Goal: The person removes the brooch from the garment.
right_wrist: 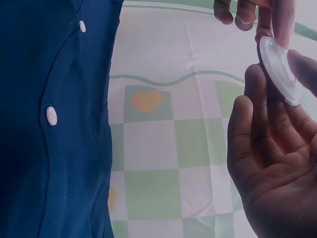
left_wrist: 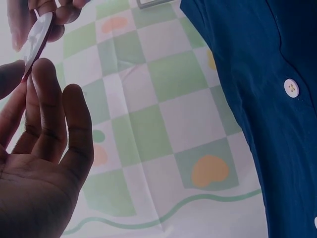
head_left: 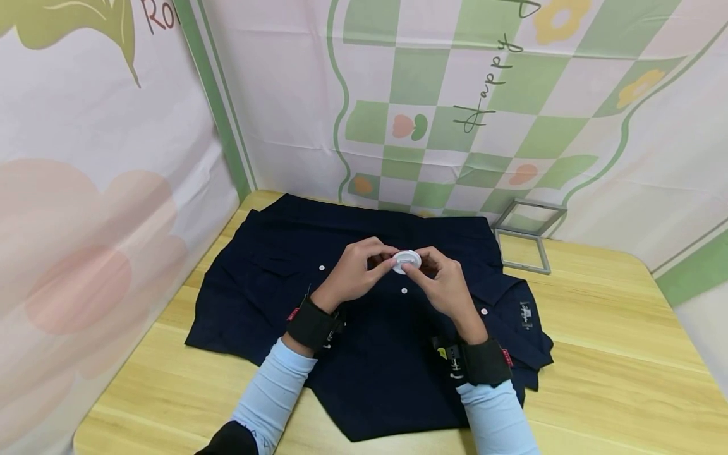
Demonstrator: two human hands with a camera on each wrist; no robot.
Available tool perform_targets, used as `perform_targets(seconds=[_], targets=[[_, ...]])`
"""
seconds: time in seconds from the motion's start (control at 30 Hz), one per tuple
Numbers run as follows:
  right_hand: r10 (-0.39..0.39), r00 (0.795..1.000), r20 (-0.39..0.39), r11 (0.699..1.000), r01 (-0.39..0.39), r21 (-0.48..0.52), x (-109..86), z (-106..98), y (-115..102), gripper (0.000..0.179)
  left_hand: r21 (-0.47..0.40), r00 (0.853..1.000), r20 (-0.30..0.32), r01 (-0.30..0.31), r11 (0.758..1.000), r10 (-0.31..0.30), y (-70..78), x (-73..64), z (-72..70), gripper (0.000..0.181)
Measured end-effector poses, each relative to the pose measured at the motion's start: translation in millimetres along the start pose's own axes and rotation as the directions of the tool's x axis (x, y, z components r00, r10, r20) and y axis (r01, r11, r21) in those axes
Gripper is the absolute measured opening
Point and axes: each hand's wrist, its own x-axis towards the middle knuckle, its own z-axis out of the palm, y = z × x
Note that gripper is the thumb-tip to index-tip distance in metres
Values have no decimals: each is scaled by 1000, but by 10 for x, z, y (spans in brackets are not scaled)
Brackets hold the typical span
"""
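Both hands hold one round badge, its white back [head_left: 407,258] facing up, above the navy shirt [head_left: 375,373]. A raised bar crosses that back, and a dark red rim shows along the edge in the left wrist view. My left hand [head_left: 359,270] pinches the badge's left edge between thumb and fingertips. From the other side, my right hand [head_left: 446,285] grips it with the thumb on the white face. White buttons [head_left: 404,291] run across the shirt, which lies spread on the table. In the right wrist view the badge [right_wrist: 277,69] stands tilted between the fingers.
The wooden table [head_left: 614,328] extends to the right of the shirt. A grey double frame [head_left: 522,267] stands at the back right, one half flat and the other raised. Printed cloth [head_left: 273,95] hangs behind and along the left side.
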Motion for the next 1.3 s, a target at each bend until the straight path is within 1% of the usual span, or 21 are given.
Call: perform_targets(seconds=[0.13,0.27,0.5,0.73,0.93,1.13,1.3], targets=[[-15,1000,-10,1000,14,-14,-1,17,11,17,5,1000,-9,-6,1000,6,-8,-3,7,22],[-30,999,-23,999,29,-28,3,37,8,19,9,999,-30,-17,1000,17,-25,-2,15,21],[-22,998,-57,998,18,-67,15,62,-6,14,18,998,-61,-28,999,29,-34,0,19,18],[-82,990,-114,991,69,-115,27,101,-6,14,-6,997,-52,-59,998,59,-24,-1,19,20],[-91,987,-132,991,76,-113,20,101,0,12,18,996,-48,-70,997,71,-19,-2,12,21],[-110,981,-159,986,87,-141,24,116,-11,12,52,996,-49,-75,996,78,-20,-3,9,21],[-119,978,-170,983,93,-157,30,126,-23,12,49,995,-54,-77,996,79,-8,-4,-1,21]])
